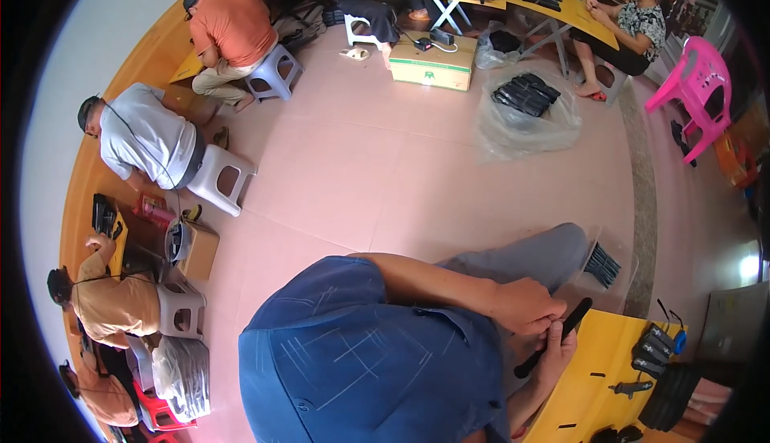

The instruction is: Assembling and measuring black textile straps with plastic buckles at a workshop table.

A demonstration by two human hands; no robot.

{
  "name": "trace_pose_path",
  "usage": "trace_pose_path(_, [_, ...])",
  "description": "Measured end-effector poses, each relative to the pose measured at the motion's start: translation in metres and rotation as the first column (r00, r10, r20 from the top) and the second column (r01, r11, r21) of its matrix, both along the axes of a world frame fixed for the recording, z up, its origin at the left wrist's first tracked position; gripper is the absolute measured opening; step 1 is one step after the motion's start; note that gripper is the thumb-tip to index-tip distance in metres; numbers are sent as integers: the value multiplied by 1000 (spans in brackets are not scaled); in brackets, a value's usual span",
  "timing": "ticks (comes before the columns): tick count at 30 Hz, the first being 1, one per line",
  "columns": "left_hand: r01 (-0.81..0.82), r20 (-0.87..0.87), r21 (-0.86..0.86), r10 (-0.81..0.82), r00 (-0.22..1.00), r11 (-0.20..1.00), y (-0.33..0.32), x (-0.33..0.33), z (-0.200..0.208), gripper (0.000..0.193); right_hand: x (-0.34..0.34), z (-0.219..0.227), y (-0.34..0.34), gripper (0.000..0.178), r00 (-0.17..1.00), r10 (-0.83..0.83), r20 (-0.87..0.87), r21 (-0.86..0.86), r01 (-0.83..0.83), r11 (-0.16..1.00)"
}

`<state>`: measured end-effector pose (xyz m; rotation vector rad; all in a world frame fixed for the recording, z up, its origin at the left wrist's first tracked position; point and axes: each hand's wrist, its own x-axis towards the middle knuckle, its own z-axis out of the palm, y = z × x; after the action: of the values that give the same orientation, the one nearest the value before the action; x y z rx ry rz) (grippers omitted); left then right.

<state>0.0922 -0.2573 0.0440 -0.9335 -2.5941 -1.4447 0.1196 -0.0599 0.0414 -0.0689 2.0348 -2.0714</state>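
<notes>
At the near-right yellow bench's (589, 355) left edge, the right hand (556, 352) grasps a long black part (577, 318) while the left hand (525, 306), its grip impossible to tell, curls close beside it, seemingly mid-adjustment, steady control probably needed next.

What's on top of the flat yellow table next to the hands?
On the flat yellow table you can see chunky black pieces and small thin black strips. Whatever lies beneath the chunky ones is covered, so I can't tell.
</notes>
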Motion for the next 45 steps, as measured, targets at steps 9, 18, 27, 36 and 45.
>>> trace_pose_path(9, [80,22,206,-86,996,975,-14,4,5,14,15,-7,20,18,973,-230,-34,-17,230,973])
trace_pose_path(18, [288,99,-150,-275,956,946,23,-16,12,14,34,10,29,21,963,-268,9,198,261,945])
trace_pose_path(27, [383,170,26,-382,908,923,91,-63,3,5,55,4,93,26,878,-461,-130,626,433,649])
trace_pose_path(36, [414,131,-153,-397,908,897,132,-79,-14,4,22,-25,108,22,860,-368,-353,751,495,438])
trace_pose_path(45, [410,238,-137,-372,897,901,144,-80,-29,9,10,-32,111,26,819,-443,-366,689,558,462])
